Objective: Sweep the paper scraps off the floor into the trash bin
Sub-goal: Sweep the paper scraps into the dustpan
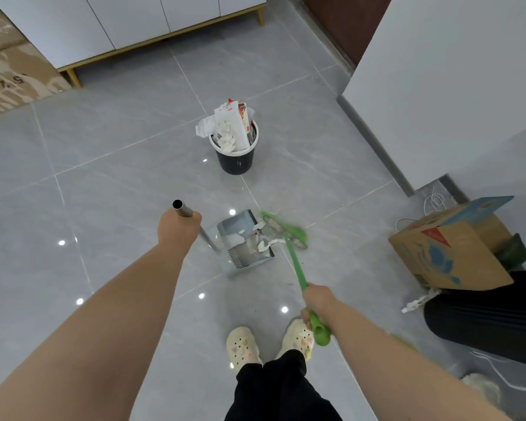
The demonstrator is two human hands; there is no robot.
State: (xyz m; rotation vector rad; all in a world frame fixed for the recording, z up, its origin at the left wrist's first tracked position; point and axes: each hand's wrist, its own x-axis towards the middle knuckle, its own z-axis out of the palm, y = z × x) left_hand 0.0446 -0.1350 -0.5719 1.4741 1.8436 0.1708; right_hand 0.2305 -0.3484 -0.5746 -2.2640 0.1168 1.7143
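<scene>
1. Trousers (274,387), black, and clogs (243,346), cream, at the bottom edge, with both forearms reaching forward over them.

2. Right hand (316,302): fingers wrapped round the green broom (296,268), low on its handle. The handle's long axis runs forward and slightly left from this hand. The head is blurred and sits at the pan's right-hand edge.

3. Left hand (178,227): fist closed round the pole (182,208), a steel tube with an open top end that slants down to the pan.

4. Dustpan (243,262): grey, flat on the floor ahead of and between the hands, its mouth turned right toward the broom.

5. Scraps (266,243): white, torn. Most are at the pan's mouth or just inside it, touching the bristles. One stray scrap (416,303) lies well apart, far right, beside the box (450,250).

6. Bin (236,162): dark with a white rim, already heaped with paper. It stands straight beyond the pan, so judged the next carry runs forward. The left hand is the nearer one.

7. Floor (104,177): glossy grey tile showing lamp glints, judged slick enough for paper to slide.

8. Room: white cabinet (104,25) on gilt legs at the far left, flattened cardboard (12,71) beside it, and a white wall (453,71) on the right.
</scene>
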